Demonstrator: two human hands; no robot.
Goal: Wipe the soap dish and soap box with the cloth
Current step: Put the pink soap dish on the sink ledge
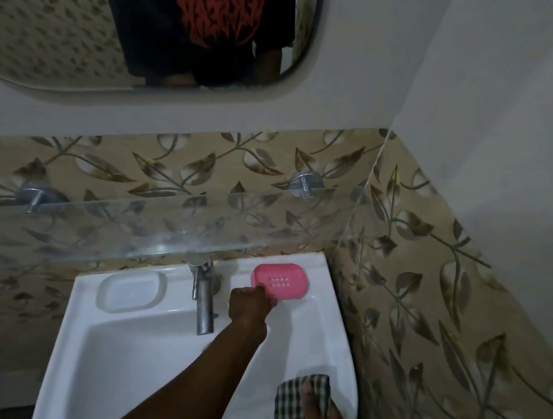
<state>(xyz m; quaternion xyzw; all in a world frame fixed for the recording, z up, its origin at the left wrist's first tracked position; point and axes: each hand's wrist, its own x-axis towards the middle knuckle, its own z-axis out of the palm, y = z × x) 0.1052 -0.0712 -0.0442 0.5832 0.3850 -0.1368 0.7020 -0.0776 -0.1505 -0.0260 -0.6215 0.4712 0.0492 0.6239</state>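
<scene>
Pink rounded plastic soap box [282,279] is seen right of centre in the frame, lying flat on the back ledge of a white ceramic basin [87,343], just right of a chrome pillar tap [204,301]. Its near-left edge is pinched by the left hand [250,306], with the thumb laid on top and the fingers curled beneath, the arm being stretched up from the bottom centre. A white oval soap dish [131,291], moulded into the ledge, is found left of the tap, well apart from the box.

At the lower right, a green-and-white checked cloth [289,414] is gripped by the right hand [323,418] and draped over the basin's near-right rim.

Above the basin a clear glass shelf [149,226] is carried on two chrome brackets [37,196], fixed to a band of beige tiles printed with brown leaves [430,295]. The same tiling is continued round the corner on the right. Plain white wall [524,82] is seen above the tiles. A rounded mirror [47,28] is mounted in the upper left, and a black shirt with a red print [218,13] is reflected in it. The room is dimly lit.
</scene>
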